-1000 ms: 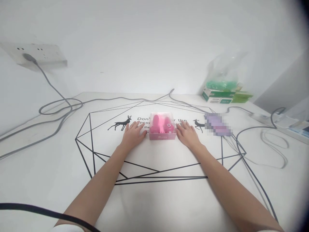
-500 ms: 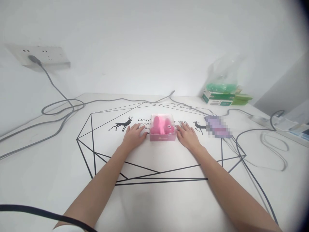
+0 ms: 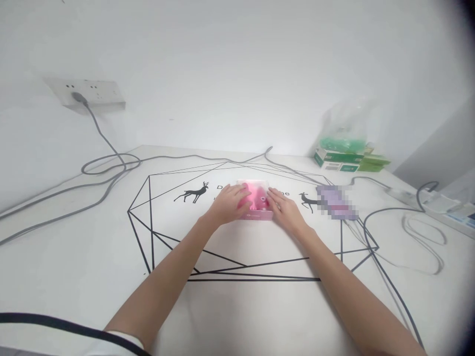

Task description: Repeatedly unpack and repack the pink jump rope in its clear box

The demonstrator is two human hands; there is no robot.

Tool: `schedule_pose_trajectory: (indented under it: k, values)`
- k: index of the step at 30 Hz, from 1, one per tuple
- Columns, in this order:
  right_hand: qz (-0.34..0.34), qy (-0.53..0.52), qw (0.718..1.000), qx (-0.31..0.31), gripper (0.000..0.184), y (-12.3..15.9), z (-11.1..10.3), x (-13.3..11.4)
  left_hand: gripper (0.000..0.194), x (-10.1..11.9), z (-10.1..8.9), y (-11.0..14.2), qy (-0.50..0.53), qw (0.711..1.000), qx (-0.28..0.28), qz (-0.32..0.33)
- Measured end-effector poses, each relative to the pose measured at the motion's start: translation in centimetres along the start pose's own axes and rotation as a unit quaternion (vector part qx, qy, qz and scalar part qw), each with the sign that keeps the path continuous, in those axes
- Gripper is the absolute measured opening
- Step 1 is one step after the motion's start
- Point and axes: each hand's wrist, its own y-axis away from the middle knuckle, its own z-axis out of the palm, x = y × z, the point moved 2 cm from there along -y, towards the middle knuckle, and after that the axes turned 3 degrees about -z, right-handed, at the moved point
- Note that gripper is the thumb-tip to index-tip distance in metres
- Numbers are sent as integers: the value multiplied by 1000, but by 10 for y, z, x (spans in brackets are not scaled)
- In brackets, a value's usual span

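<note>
A small pink box [image 3: 256,215] with a clear cover sits on the white table between my hands. Bright pink objects [image 3: 254,197], one with a round white ring mark, show through the cover; their kind is not clear. My left hand [image 3: 228,202] holds the box's left part, its fingers laid over the top and its thumb near the front. On the other side, my right hand [image 3: 285,208] presses against the right edge, fingertips at the upper right corner. The box still rests on the tabletop.
A pixelated purple flat object [image 3: 337,201] lies to the right, near loose cables [image 3: 393,200] and a white power strip [image 3: 451,212]. Green and white boxes [image 3: 339,157] with a plastic bag [image 3: 345,131] stand by the wall. A grey cord [image 3: 98,126] runs from the wall socket [image 3: 107,94].
Both hands have moved inward from beside the box onto it; the left now covers its left part. The view has shifted slightly, and the box stays in about the same place.
</note>
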Motion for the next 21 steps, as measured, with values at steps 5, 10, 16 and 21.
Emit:
schedule_pose_trajectory:
  k: [5, 10, 16, 21]
  values:
    - [5, -13, 999, -40, 47, 2, 0, 1, 34, -1, 8, 2, 2, 998, -66, 22]
    - [-35, 30, 997, -64, 49, 2, 3, -1, 35, -15, 6, 8, 13, 995, -92, 30]
    - [-63, 131, 988, -44, 46, 4, 2, -11, 31, -27, -1, 9, 37, 994, -103, 30]
    - [-47, 165, 984, -42, 41, -1, -7, -23, 30, -24, -10, 8, 34, 994, -98, 28]
